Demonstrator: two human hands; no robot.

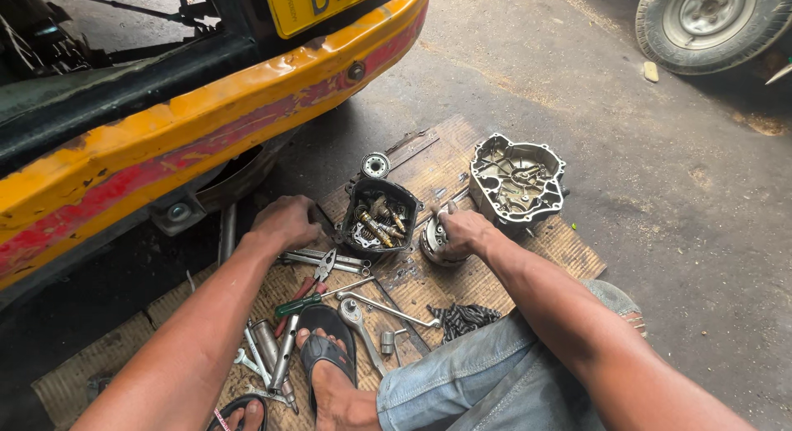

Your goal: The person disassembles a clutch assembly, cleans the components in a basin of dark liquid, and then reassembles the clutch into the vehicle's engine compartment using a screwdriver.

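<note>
My left hand (286, 222) rests knuckles-up on the woven mat, closed around a dark tool I cannot make out, just left of a black tray (360, 198) holding bolts and small parts. My right hand (464, 230) grips a round metal engine part (432, 243) that sits on the mat right of the tray. A grey engine cover (517, 179) lies open side up beyond my right hand.
Spanners, pliers (318, 272), a green-handled screwdriver and a ratchet (356, 314) lie spread near my sandalled foot (326, 348). A yellow and red vehicle body (198, 109) overhangs at the left. A bearing (374, 164) lies behind the tray. A wheel (709, 23) stands far right.
</note>
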